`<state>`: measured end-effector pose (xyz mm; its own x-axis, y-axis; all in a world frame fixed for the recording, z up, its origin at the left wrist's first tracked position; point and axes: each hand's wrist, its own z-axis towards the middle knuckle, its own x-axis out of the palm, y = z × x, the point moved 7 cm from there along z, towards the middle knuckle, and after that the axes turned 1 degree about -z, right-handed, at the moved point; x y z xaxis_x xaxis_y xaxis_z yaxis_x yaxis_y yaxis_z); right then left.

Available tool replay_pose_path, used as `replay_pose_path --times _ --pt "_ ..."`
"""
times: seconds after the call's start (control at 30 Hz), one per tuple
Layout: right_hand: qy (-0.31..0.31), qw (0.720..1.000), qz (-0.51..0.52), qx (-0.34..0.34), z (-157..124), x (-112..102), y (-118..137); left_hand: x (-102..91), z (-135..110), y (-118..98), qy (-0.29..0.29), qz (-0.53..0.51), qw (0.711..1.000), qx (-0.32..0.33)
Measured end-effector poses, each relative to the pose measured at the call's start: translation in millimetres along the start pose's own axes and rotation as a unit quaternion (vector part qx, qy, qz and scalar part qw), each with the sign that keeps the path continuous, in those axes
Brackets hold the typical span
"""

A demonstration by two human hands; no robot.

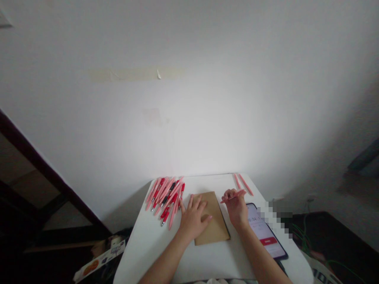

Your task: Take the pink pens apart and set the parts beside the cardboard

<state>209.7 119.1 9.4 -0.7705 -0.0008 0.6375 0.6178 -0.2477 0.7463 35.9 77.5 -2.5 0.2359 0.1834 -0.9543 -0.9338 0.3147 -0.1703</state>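
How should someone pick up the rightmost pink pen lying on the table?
Probably pinch the rightmost pink pen just nearer the person than mid-barrel, coming from above and gripping across its width. It's long, slim and lies along the table, slanting away from the neighbouring pen, so the gap widens there.

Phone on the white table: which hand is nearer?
Right. The right hand, holding a pink pen, is close by the phone's left side; the left hand is farther left, spread on the brown notebook.
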Motion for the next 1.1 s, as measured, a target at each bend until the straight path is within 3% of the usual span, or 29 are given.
replay_pose_path --times 0.27,0.43,0.6,0.73,0.8,0.87,1.0,1.1 --pt "-0.024 0.998 -0.057 0.022 8 -9 -13 -2.5 0 3 -0.038 -0.02 0.999 0.005" --pt "-0.033 0.99 -0.137 0.024 10 -16 -16 -12.8 1 6 -0.076 -0.021 0.997 -0.026" --pt "-0.063 0.978 -0.199 0.004 15 -16 -5 -17.3 -1 3 -0.067 -0.025 0.997 -0.027" --pt "-0.04 0.957 -0.286 0.034 26 -16 -2 -13.0 -1 3 -0.043 -0.008 0.999 -0.029" --pt "-0.025 0.93 -0.366 0.034 34 -21 3 -7.6 0 6 -0.02 -0.001 0.999 -0.029" --pt "-0.031 0.871 -0.49 -0.001 40 -28 13 -1.1 4 11 0.006 0.0 1.0 -0.028" --pt "-0.049 0.822 -0.567 -0.01 50 -42 25 4.0 19 23 0.032 -0.001 0.999 -0.017" --pt "-0.047 0.709 -0.703 0.009 56 -41 30 -2.0 32 28 0.032 0.009 0.999 -0.009"
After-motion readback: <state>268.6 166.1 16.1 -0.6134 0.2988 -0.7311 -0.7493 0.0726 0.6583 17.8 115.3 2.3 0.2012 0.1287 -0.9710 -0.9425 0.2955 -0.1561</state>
